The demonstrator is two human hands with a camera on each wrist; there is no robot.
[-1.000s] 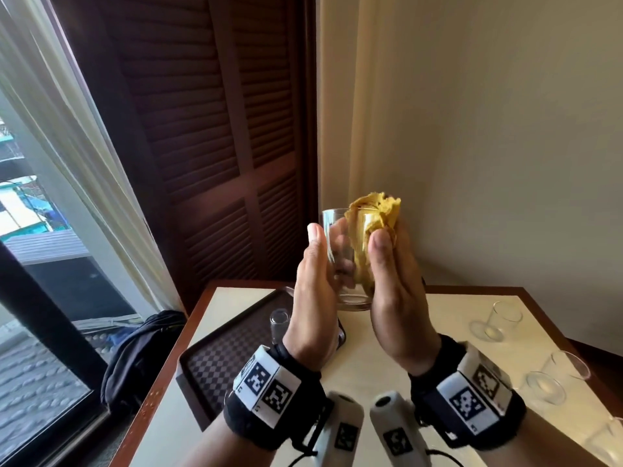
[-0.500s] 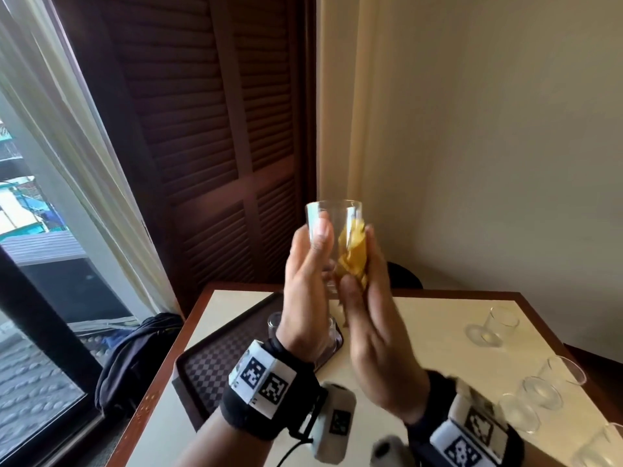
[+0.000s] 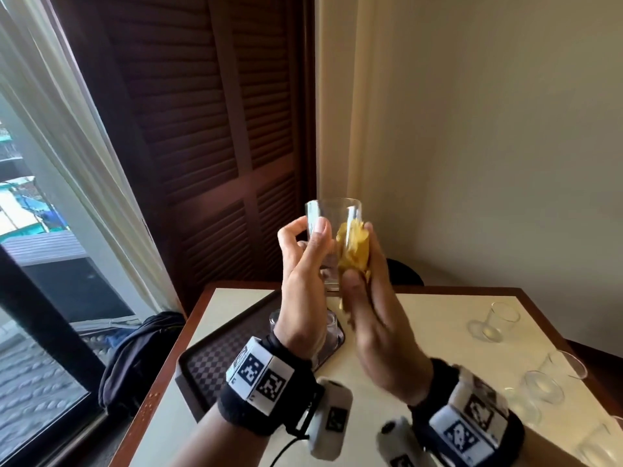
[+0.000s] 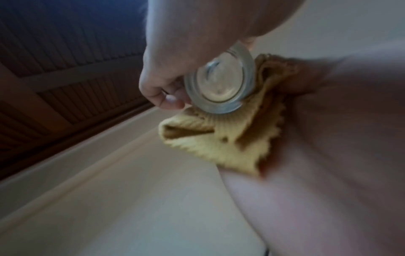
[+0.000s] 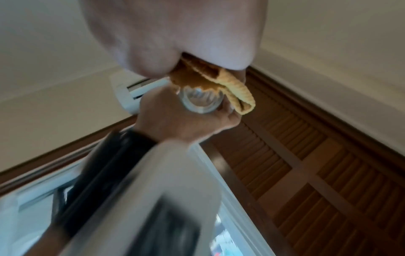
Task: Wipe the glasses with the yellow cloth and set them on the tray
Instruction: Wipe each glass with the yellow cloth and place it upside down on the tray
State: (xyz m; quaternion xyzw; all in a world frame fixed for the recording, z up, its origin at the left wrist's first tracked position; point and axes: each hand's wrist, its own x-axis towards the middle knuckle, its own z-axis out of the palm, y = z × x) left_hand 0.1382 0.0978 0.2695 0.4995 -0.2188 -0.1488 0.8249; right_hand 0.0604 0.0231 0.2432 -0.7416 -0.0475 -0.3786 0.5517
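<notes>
Glass tumbler (image 3: 332, 227) against yellow cloth (image 3: 354, 254)

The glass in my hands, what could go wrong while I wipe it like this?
The glass is held in the air over the table by the left hand alone, so a hard rub from the yellow cloth in the right hand could twist it loose. Lowering it, you might knock the glasses already on the tray.
</notes>
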